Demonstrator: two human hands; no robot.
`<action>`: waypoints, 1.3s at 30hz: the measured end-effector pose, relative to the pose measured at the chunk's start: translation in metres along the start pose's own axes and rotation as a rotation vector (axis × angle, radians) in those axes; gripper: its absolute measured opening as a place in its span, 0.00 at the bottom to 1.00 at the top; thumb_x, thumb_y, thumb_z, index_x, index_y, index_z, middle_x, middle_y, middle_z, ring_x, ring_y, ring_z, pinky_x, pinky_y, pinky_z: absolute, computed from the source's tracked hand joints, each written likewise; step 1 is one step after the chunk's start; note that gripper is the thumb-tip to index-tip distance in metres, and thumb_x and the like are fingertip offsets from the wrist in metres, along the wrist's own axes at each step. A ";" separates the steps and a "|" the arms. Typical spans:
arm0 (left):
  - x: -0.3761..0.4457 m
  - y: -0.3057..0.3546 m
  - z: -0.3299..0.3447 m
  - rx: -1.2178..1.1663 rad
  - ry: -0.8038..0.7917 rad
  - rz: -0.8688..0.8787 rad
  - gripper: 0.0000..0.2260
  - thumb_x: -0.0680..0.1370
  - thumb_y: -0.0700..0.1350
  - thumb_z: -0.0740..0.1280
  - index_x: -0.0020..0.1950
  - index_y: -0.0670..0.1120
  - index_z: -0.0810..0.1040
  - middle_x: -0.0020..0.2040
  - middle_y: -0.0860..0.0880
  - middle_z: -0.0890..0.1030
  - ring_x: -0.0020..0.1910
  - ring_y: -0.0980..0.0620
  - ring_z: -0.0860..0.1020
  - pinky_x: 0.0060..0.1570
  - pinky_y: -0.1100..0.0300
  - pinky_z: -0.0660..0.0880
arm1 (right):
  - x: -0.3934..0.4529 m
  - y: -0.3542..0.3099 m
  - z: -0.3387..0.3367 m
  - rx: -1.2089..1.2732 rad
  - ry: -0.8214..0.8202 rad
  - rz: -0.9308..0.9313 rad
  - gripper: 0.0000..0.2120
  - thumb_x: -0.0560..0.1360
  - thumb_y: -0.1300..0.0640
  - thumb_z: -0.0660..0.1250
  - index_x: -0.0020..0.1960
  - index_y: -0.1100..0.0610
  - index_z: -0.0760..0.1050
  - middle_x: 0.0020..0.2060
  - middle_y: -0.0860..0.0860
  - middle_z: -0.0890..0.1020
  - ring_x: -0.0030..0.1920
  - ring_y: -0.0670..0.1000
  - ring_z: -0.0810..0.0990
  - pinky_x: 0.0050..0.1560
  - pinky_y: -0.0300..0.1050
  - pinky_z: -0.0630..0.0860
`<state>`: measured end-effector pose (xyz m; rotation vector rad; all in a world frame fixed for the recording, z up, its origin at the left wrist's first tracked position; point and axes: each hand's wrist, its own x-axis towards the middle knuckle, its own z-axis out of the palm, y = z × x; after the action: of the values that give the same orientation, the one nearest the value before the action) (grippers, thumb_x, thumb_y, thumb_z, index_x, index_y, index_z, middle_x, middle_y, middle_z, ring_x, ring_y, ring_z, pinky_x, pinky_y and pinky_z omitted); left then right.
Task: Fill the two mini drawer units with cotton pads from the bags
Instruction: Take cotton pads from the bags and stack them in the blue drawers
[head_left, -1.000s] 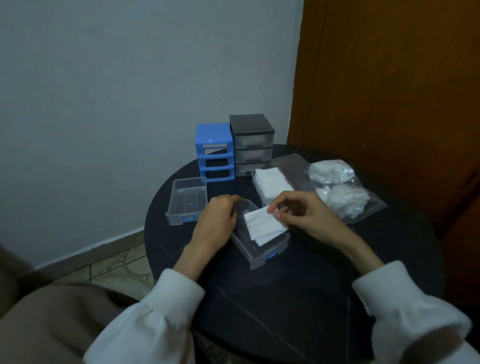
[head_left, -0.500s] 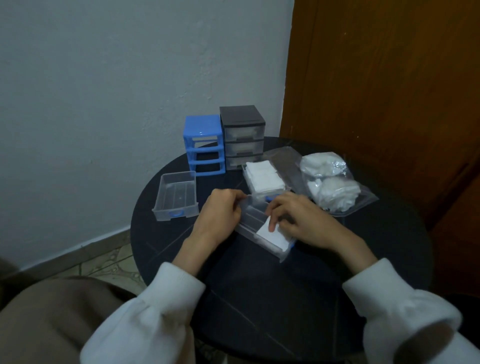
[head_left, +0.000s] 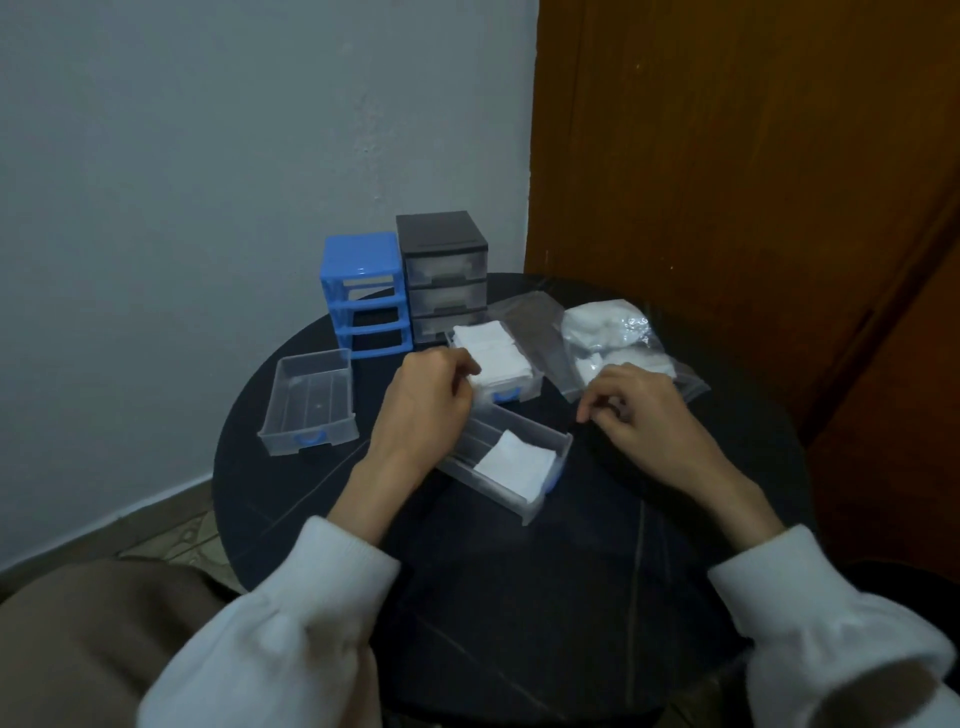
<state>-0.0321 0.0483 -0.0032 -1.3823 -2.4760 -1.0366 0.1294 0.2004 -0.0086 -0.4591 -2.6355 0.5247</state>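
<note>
One drawer (head_left: 496, 364) is full; your left hand (head_left: 423, 402) holds the part-filled drawer (head_left: 511, 465), right hand (head_left: 639, 410) loosely curled, holding nothing; one drawer (head_left: 309, 400) awaits.

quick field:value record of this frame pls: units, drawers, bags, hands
blue unit: all three slots open, drawers out
black unit: drawers in
empty drawer: on table, left
full drawer: stacked with pads, behind the hands
near drawer: pads in right end only
bags: right of the full drawer, one holds pads
left hand: at the near drawer's left end, grip unclear
right hand: fingers loosely curled, holds nothing visible
</note>
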 end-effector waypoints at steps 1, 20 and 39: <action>0.003 0.007 0.002 -0.033 -0.011 0.012 0.10 0.78 0.38 0.62 0.56 0.45 0.79 0.53 0.47 0.81 0.48 0.56 0.78 0.49 0.65 0.74 | -0.004 0.007 -0.003 0.004 0.030 0.035 0.10 0.73 0.65 0.65 0.39 0.50 0.76 0.40 0.42 0.74 0.43 0.40 0.73 0.43 0.33 0.70; 0.049 0.090 0.097 -0.174 -0.328 0.275 0.18 0.76 0.40 0.67 0.65 0.45 0.72 0.62 0.44 0.75 0.60 0.49 0.73 0.60 0.55 0.71 | -0.013 0.055 -0.001 -0.025 0.375 0.424 0.11 0.73 0.58 0.70 0.56 0.56 0.78 0.45 0.50 0.82 0.41 0.42 0.77 0.41 0.31 0.70; 0.053 0.094 0.105 -0.152 -0.202 0.193 0.14 0.75 0.42 0.68 0.60 0.44 0.76 0.58 0.45 0.79 0.56 0.48 0.76 0.54 0.53 0.74 | -0.013 0.065 -0.006 0.229 0.488 0.428 0.05 0.72 0.65 0.68 0.44 0.56 0.77 0.35 0.50 0.78 0.34 0.40 0.74 0.35 0.25 0.69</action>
<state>0.0341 0.1828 -0.0137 -1.8141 -2.3751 -1.1117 0.1586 0.2541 -0.0359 -0.9501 -1.9877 0.7268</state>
